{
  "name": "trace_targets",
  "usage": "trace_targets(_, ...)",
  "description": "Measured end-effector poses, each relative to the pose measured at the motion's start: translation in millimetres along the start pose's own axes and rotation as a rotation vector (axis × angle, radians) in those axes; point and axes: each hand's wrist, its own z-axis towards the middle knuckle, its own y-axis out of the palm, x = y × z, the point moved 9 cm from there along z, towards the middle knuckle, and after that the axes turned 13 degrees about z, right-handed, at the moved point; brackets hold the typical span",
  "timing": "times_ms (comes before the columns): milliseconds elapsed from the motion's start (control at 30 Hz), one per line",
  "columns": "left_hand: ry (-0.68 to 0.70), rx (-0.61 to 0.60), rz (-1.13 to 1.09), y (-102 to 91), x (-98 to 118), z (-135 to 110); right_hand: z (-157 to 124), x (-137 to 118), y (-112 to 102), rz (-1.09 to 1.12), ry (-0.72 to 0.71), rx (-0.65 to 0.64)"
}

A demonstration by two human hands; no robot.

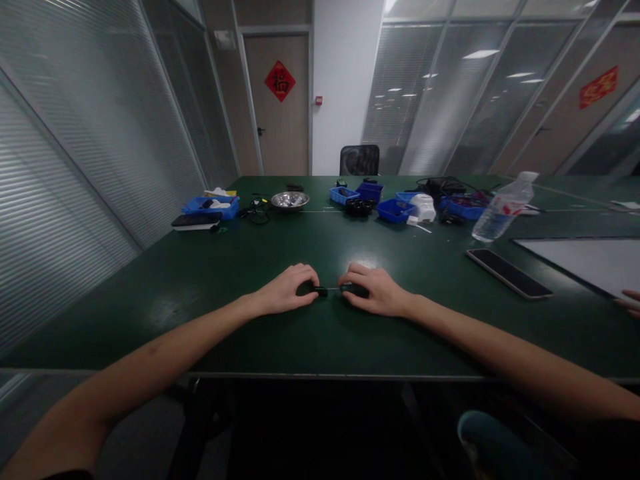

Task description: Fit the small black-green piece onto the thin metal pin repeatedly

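On the green table (320,347), my left hand (287,288) is closed around a small black block (321,291), whose end sticks out past the fingertips. My right hand (377,291) grips a screwdriver (353,289) by its dark handle, lying level just above or on the tabletop. Its thin metal shaft points left and reaches the black block or stops very close to it; whether the tip sits inside cannot be made out. The fingers hide most of the handle and part of the block.
Across the back stand blue trays (395,211) of small parts, a metal bowl (290,201) and a cable (257,210). To the right are a water bottle (505,208), a phone (509,273), a white board (585,260) and another person's hand (631,303).
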Motion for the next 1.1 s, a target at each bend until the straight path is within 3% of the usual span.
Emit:
trace_targets(367,0.054,0.017,-0.066,1.3,-2.3,2.7,-1.1,0.8,2.9,0.000,-0.016,-0.015)
trace_targets(1100,-0.024,0.029,-0.041,3.5,-4.6,3.3,2.4,-0.2,2.0,0.150,0.004,-0.036)
